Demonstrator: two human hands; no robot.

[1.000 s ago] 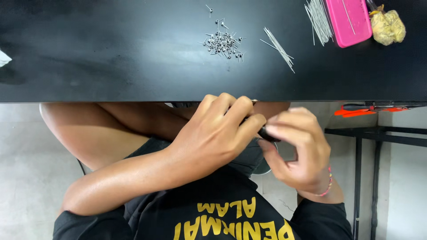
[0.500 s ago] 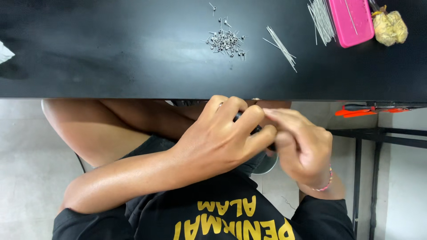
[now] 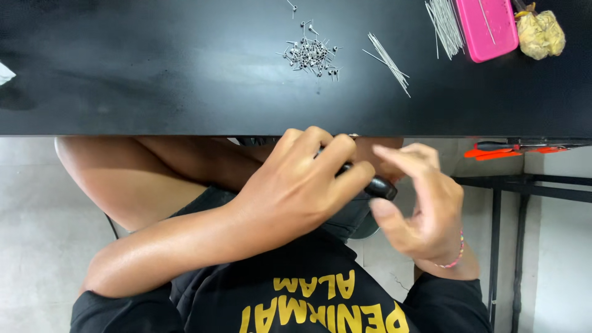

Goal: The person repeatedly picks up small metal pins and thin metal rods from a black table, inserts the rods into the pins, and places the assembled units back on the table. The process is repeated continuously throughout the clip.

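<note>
Gripping a black handle-like tool (image 3: 375, 185), the left hand (image 3: 296, 191) is clenched round it just below the near edge of the black table (image 3: 154, 80); only the tool's rounded end shows past the fingers; right hand (image 3: 425, 209) sits just right of that end, fingers loosely spread, grasping nothing, thumb near the tool tip, contact unclear; beaded bracelet (image 3: 457, 250) on the right wrist; far on the table, a heap of small metal pins (image 3: 309, 54); right of it thin wire rods (image 3: 390, 61); further right a pink case (image 3: 487, 26) and a yellow crumpled wad (image 3: 540, 34).
</note>
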